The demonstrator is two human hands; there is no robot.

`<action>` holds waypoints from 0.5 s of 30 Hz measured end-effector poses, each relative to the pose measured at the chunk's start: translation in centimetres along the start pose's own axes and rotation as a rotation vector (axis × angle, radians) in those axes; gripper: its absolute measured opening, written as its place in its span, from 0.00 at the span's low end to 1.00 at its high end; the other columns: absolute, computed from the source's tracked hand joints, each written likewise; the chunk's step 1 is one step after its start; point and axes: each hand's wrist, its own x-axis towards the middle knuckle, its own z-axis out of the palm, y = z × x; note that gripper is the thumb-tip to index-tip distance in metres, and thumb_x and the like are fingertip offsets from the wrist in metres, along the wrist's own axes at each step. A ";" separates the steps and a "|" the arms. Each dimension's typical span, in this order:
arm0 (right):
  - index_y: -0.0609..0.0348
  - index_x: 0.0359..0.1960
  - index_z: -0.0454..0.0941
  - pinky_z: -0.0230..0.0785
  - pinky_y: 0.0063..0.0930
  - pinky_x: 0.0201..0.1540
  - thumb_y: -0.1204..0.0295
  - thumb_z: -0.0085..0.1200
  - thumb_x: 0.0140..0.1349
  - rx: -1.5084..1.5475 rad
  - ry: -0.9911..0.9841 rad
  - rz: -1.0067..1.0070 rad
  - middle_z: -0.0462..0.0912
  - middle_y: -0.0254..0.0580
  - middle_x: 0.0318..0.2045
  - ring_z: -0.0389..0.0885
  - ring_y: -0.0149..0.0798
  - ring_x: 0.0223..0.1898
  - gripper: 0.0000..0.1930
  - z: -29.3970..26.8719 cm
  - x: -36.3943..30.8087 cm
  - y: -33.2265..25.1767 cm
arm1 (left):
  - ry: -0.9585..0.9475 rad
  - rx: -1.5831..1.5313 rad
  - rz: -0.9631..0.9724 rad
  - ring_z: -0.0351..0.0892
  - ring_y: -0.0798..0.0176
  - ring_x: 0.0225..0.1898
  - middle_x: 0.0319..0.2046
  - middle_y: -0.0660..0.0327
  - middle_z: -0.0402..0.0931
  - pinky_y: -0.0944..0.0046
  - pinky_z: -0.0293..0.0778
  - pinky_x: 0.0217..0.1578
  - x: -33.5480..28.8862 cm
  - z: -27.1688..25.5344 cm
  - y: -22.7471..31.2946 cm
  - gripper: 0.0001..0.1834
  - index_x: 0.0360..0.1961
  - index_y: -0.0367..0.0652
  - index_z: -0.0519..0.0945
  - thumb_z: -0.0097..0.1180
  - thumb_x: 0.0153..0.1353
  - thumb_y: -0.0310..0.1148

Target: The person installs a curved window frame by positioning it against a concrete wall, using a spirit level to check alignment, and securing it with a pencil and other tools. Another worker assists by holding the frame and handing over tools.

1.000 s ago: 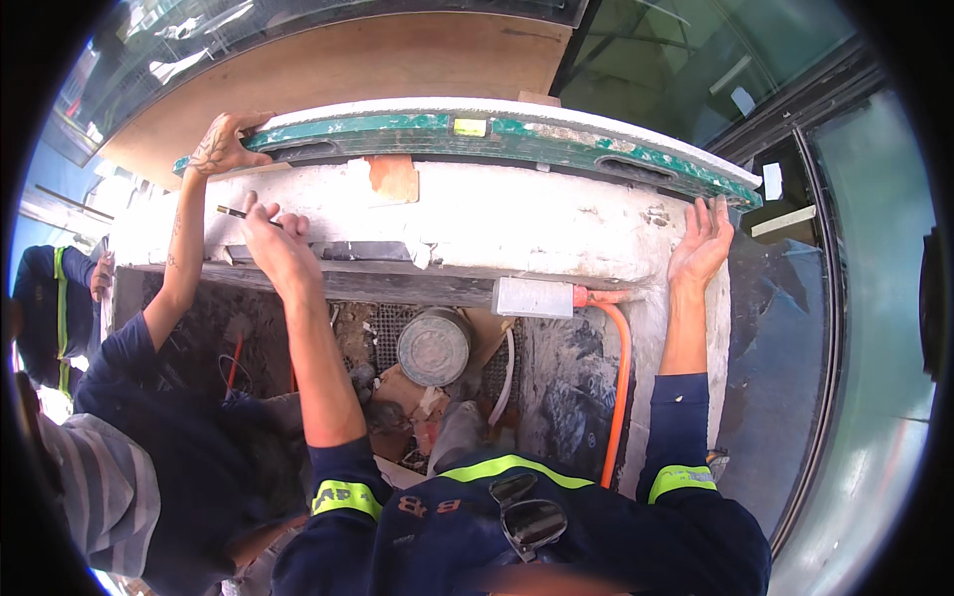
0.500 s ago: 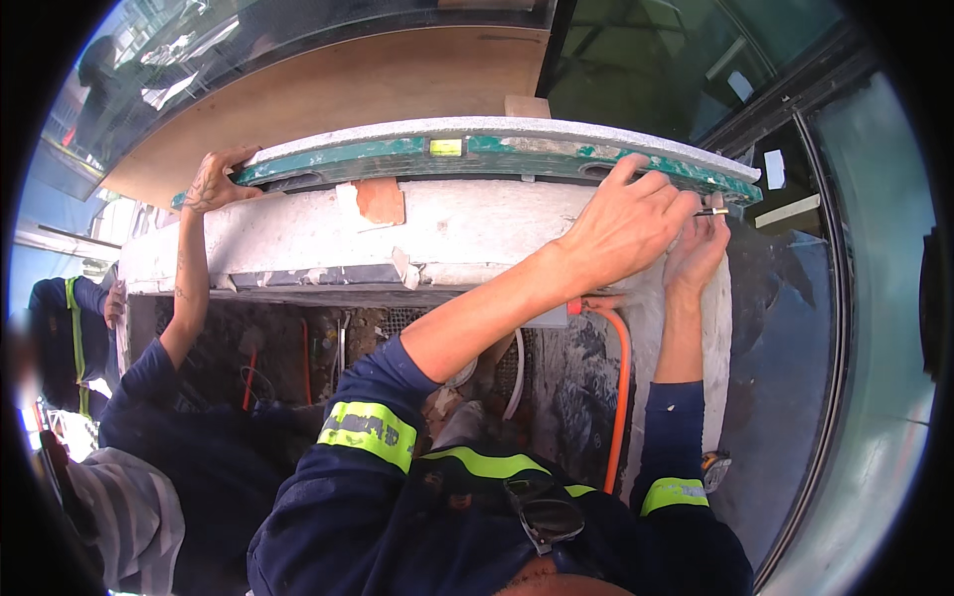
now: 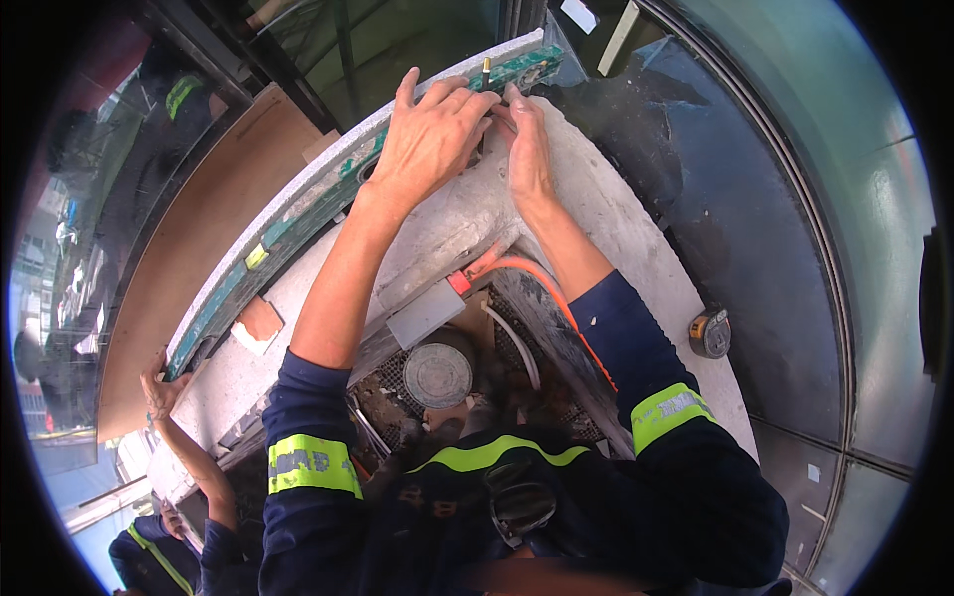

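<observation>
A long green spirit level (image 3: 221, 293) with a yellow vial lies along a pale strip (image 3: 253, 221) on top of a white ledge (image 3: 437, 238). My left hand (image 3: 427, 139) grips the level near its far right end, one finger raised along the strip and the thumb side hidden. Close beside it, my right hand (image 3: 529, 154) has its fingers drawn together at a dark pencil or marker (image 3: 486, 72), whose gold end points up. Its lower part is hidden behind my fingers. A co-worker's hand (image 3: 159, 387) holds the level's other end.
A broken tile piece (image 3: 257, 326) and a tape measure (image 3: 710, 333) lie on the ledge. Below are an orange conduit (image 3: 537, 268), a grey box (image 3: 425, 314) and a round bucket (image 3: 437, 374). Plywood (image 3: 189, 268) stands behind the strip; glass panels (image 3: 835, 149) border the right.
The view has swung to the right, so the level now runs diagonally. Both my hands remain at its right end, with the pencil or marker now pointing upward. The co-worker still holds the other end.
</observation>
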 end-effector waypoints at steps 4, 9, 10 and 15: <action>0.72 0.76 0.67 0.65 0.35 0.69 0.55 0.47 0.78 -0.130 0.002 -0.034 0.66 0.53 0.70 0.69 0.46 0.66 0.35 0.0 -0.3 -0.8 | 0.014 0.013 0.015 0.82 0.57 0.60 0.47 0.61 0.88 0.34 0.64 0.71 0.6 0.8 -0.7 0.17 0.57 0.50 0.85 0.66 0.67 0.34; 0.72 0.76 0.67 0.73 0.35 0.63 0.68 0.56 0.73 -0.248 -0.003 -0.127 0.66 0.57 0.69 0.73 0.49 0.64 0.33 0.0 -0.6 -0.4 | 0.061 -0.007 -0.030 0.83 0.56 0.55 0.43 0.63 0.87 0.44 0.68 0.64 1.4 1.6 -0.5 0.17 0.56 0.49 0.85 0.64 0.67 0.30; 0.72 0.76 0.67 0.74 0.35 0.63 0.71 0.57 0.72 -0.250 0.001 -0.149 0.66 0.58 0.69 0.74 0.49 0.63 0.33 0.2 -0.6 -0.1 | 0.074 0.012 -0.029 0.83 0.56 0.54 0.42 0.64 0.87 0.46 0.69 0.63 1.5 1.7 -0.4 0.17 0.56 0.49 0.86 0.64 0.66 0.29; 0.73 0.72 0.72 0.74 0.39 0.64 0.74 0.58 0.73 -0.563 0.096 -0.371 0.71 0.62 0.65 0.77 0.56 0.62 0.28 0.7 0.4 1.3 | 0.099 0.139 0.046 0.83 0.60 0.52 0.39 0.67 0.86 0.47 0.69 0.59 2.2 2.3 -0.2 0.18 0.53 0.51 0.87 0.65 0.61 0.30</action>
